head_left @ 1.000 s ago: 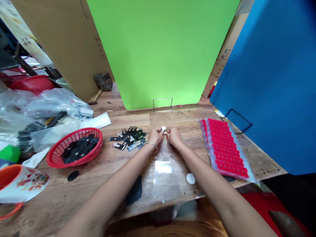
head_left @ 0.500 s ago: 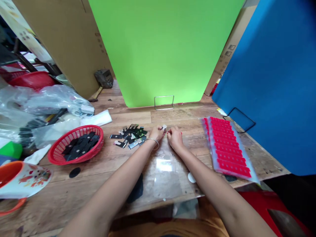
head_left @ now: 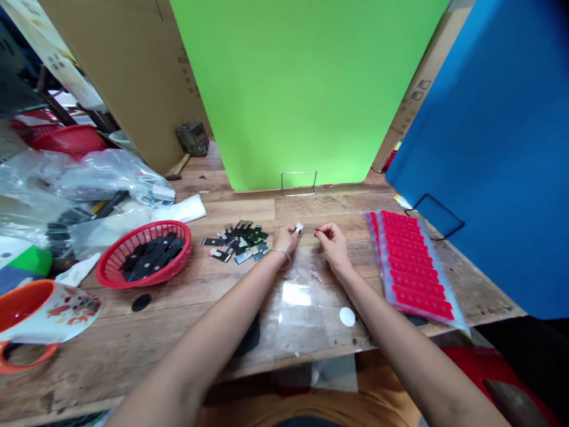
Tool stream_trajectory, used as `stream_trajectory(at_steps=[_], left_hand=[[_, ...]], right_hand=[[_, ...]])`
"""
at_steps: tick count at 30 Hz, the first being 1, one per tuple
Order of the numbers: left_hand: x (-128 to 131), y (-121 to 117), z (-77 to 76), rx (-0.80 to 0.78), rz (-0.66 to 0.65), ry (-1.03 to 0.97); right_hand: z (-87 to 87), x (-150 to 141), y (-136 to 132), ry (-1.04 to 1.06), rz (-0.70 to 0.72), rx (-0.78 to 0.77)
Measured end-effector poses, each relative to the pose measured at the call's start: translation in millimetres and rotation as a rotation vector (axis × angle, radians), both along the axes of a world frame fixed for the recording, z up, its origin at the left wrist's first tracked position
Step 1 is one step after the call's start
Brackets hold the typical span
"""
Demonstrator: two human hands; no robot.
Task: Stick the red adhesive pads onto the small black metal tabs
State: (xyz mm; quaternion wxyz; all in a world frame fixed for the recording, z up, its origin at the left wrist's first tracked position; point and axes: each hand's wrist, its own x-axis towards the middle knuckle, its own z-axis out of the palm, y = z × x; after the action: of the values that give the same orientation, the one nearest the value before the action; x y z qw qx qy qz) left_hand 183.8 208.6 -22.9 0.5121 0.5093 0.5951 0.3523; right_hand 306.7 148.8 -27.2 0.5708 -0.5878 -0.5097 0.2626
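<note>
My left hand (head_left: 285, 239), with a bangle at the wrist, is closed on a small flat dark strip with a pale end (head_left: 299, 228). Just right of it and apart, my right hand (head_left: 334, 244) pinches thumb and finger together. Red shows at those fingertips, but I cannot tell whether it is a small piece or the nails. Beside my left hand lies a loose pile of similar dark and silvery flat strips (head_left: 242, 242). Beneath my hands, a clear plastic sheet (head_left: 296, 320) covers part of the wooden table (head_left: 186, 320).
A red basket (head_left: 106, 279) of black strips stands left, near an orange-and-white mug (head_left: 66, 317). Plastic sheets with red strips (head_left: 411, 261) lie right. Green (head_left: 306, 95) and blue (head_left: 489, 148) panels stand behind and right. A white disc (head_left: 347, 316) sits near my right forearm.
My right hand has moved right, away from my left hand, widening the gap between them. My left hand still holds the strip. The whole view has shifted slightly.
</note>
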Motion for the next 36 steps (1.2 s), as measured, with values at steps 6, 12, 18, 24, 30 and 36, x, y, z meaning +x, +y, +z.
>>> stream_trajectory(at_steps=[6, 12, 18, 24, 30, 36], left_hand=[[-16.4, -29.4, 25.4, -0.051, 0.030, -0.216], [-39.9, -121.4, 25.6, -0.287, -0.080, -0.446], [-40.9, -168.3, 10.8, -0.401, -0.071, -0.612], [-39.0, -169.1, 4.8, -0.388, -0.092, -0.625], [-39.8, -170.0, 5.0, -0.385, -0.089, -0.611], [-39.6, -169.8, 6.6, -0.370, -0.107, -0.590]], right_hand=[[18.1, -0.7, -54.1, 0.222, 0.089, -0.097], [13.9, -16.2, -102.9, 0.377, 0.107, -0.193], [1.3, -39.4, -124.8, 0.327, 0.146, -0.228], [-8.0, -43.8, -129.1, 0.258, 0.141, -0.227], [-10.7, -44.0, -129.8, 0.239, 0.131, -0.215], [-12.2, -44.6, -131.1, 0.222, 0.130, -0.205]])
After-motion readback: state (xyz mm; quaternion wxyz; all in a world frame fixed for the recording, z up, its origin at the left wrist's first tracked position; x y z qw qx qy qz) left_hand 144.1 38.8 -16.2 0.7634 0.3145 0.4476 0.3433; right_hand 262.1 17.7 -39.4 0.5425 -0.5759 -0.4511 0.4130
